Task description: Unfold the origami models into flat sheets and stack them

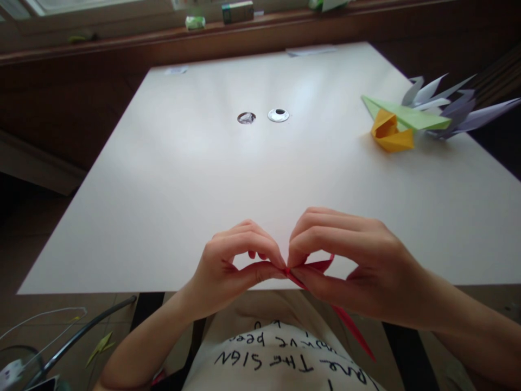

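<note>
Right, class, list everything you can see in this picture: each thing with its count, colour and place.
Table: one, white, fills the middle.
Round table fittings: two, silvery, far centre of table.
Folded paper models: several in yellow, green and pale lilac, on the table at the far right.
Paper slips: two, white, far edge.
Small boxes: a few, greenish, on the ledge behind.
Red paper piece: one, pinched at the near edge.
Left hand: fingers pinching the red paper.
Right hand: fingers pinching it too.

The folded red paper strip (315, 267) was mostly hidden between the pinching fingers. The small boxes on the blurred wooden ledge (237, 11) were perhaps cartons, their labels unreadable.
</note>
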Motion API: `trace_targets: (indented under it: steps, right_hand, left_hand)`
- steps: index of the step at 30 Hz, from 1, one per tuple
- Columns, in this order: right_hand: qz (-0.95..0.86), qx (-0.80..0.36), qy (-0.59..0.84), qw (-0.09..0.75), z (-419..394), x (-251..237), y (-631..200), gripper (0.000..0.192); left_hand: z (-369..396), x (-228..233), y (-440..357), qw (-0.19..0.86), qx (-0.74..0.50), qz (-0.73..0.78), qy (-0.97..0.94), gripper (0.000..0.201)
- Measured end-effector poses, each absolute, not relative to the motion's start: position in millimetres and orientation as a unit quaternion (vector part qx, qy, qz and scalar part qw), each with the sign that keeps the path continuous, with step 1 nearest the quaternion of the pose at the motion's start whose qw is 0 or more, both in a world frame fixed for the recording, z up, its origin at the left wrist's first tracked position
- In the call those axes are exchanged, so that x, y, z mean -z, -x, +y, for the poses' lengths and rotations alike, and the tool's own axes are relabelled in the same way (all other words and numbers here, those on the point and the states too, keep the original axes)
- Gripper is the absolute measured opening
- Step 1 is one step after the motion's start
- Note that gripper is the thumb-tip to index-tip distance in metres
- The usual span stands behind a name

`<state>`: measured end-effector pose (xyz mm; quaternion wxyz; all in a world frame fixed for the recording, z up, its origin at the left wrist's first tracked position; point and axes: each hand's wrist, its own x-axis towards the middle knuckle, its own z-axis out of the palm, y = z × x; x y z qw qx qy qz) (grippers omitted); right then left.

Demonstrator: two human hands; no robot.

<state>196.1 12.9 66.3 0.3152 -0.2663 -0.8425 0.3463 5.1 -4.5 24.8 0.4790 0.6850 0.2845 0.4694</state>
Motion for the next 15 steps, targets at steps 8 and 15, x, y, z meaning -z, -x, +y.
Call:
trace_targets:
  steps: [8, 15]
  right_hand:
    - [-0.845, -0.367, 0.229, 0.314, 15.1, -66.5, -197.1, 0.007]
    - [-0.843, -0.42, 0.226, 0.249, 18.2, -70.8, -199.0, 0.006]
  left_hand:
    - [-4.7, -27.3, -1.9, 0.52, -0.437, 0.294, -0.672, 0.005]
    - [-3.6, -25.7, -1.1, 0.524, -0.432, 0.28, -0.678, 0.003]
